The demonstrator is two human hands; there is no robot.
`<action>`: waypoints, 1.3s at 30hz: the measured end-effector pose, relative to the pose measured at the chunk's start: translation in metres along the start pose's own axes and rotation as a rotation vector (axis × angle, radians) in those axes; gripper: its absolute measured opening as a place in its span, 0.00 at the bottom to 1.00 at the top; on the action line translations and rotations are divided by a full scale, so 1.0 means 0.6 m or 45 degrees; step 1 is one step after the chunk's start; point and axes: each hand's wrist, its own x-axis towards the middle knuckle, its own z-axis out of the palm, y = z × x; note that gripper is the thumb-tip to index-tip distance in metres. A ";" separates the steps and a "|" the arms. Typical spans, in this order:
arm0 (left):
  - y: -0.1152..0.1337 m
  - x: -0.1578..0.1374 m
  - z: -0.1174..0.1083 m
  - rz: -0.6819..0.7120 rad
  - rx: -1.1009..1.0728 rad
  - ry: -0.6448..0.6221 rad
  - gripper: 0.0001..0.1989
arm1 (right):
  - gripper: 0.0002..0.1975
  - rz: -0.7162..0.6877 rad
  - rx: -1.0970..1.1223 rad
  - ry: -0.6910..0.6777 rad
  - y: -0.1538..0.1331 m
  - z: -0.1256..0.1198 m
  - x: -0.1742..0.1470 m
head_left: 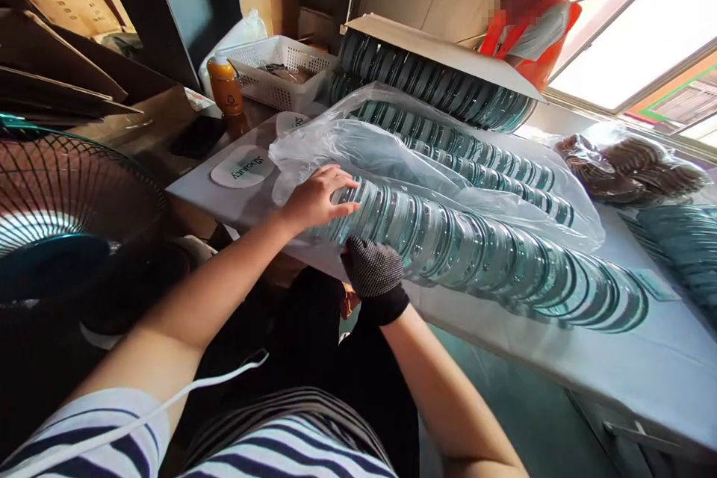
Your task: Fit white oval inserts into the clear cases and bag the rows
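A long row of clear, greenish round dishes or lids (476, 246), standing on edge against one another, runs along the front of the table. My bare left hand (322, 198) lies at the row's left end, fingers stretched and apart, the tips touching the end pieces. Just below that end is my right hand (374, 267), in a dark dotted glove, its fingers curled closed. Whatever those fingers may hold is hidden. Behind the row, a clear plastic bag (336, 138) covers more rows of the same round pieces (476, 157).
An open carton (442, 52) of round pieces stands behind. White basket (291, 86), orange bottle (225, 86) and printed oval card (242, 166) are at left. Bagged brown items (632, 160) lie right. A fan (67, 216) stands left; a person in an orange vest (538, 37) is beyond the table (504, 332).
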 end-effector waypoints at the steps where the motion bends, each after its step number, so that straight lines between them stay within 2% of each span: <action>1: 0.001 0.001 -0.002 0.014 0.017 0.000 0.20 | 0.19 -0.013 0.020 -0.020 -0.006 0.024 -0.011; 3: 0.009 0.002 -0.010 0.034 0.071 -0.004 0.20 | 0.19 -0.026 0.048 -0.028 -0.008 0.048 -0.027; 5: 0.025 0.003 -0.018 0.037 0.172 -0.021 0.18 | 0.17 -0.024 0.061 -0.009 0.010 0.033 -0.032; 8: 0.059 0.005 -0.019 0.099 0.318 -0.070 0.18 | 0.18 0.051 0.060 0.109 0.074 -0.047 -0.010; 10: 0.079 0.008 -0.009 0.175 0.370 -0.122 0.20 | 0.19 0.107 0.043 0.200 0.126 -0.110 0.033; 11: 0.086 0.010 -0.001 0.206 0.392 -0.150 0.22 | 0.18 0.081 -0.009 0.190 0.150 -0.137 0.062; 13: 0.092 0.013 0.018 0.247 0.440 -0.195 0.25 | 0.19 0.067 -0.122 -0.151 0.188 -0.170 0.125; 15: 0.091 0.015 0.032 0.261 0.473 -0.214 0.26 | 0.17 0.026 -0.119 -0.382 0.211 -0.179 0.183; 19: 0.082 0.015 0.040 0.261 0.496 -0.210 0.26 | 0.11 -0.055 0.061 -0.606 0.229 -0.174 0.245; 23: 0.081 0.013 0.036 0.282 0.503 -0.219 0.27 | 0.11 -0.056 0.241 -0.829 0.241 -0.183 0.261; 26: 0.082 0.013 0.036 0.279 0.506 -0.232 0.27 | 0.08 -0.044 0.296 -0.908 0.248 -0.185 0.267; 29: 0.082 0.013 0.036 0.267 0.512 -0.234 0.27 | 0.08 -0.073 0.341 -0.875 0.250 -0.175 0.269; 33: 0.083 0.016 0.036 0.261 0.503 -0.233 0.27 | 0.08 -0.120 0.260 -0.707 0.238 -0.170 0.257; 36: 0.083 0.018 0.036 0.247 0.493 -0.230 0.26 | 0.08 -0.138 0.079 -0.494 0.215 -0.182 0.228; 39: 0.083 0.018 0.036 0.203 0.476 -0.216 0.23 | 0.11 -0.135 -0.146 -0.207 0.187 -0.187 0.167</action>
